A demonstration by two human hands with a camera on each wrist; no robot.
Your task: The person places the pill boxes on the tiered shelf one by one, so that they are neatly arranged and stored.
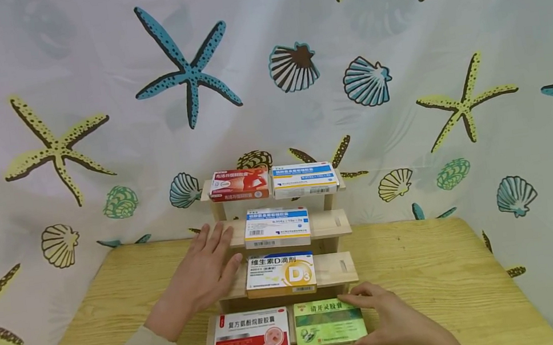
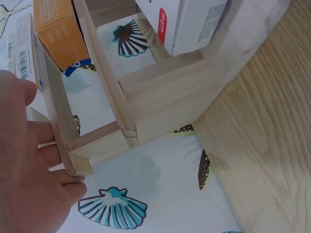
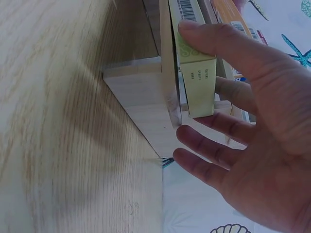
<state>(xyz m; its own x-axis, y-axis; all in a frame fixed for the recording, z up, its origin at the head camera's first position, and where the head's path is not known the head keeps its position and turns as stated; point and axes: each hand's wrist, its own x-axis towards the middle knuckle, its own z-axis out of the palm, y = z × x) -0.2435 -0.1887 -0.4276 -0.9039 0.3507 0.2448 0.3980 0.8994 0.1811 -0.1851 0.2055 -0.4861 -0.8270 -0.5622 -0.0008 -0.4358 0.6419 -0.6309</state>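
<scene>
A light wooden tiered rack (image 1: 337,268) holds flat medicine boxes on its shelves. My right hand (image 1: 398,318) pinches the right end of a green medicine box (image 1: 329,324) on the lowest shelf; in the right wrist view, the thumb (image 3: 197,35) lies on its near side and the index finger is behind it. The other fingers are spread beside the shelf end. My left hand (image 1: 205,270) rests at the rack's left side, its fingers against a shelf end (image 2: 80,164). Close to its thumb is a white and orange vitamin D box (image 1: 279,276).
A white and red box (image 1: 250,337) lies left of the green one. Higher up are a blue and white box (image 1: 276,227), a red box (image 1: 239,184) and another blue and white box (image 1: 304,179). The wood-grain table (image 1: 413,271) meets a patterned cloth (image 1: 301,123) behind.
</scene>
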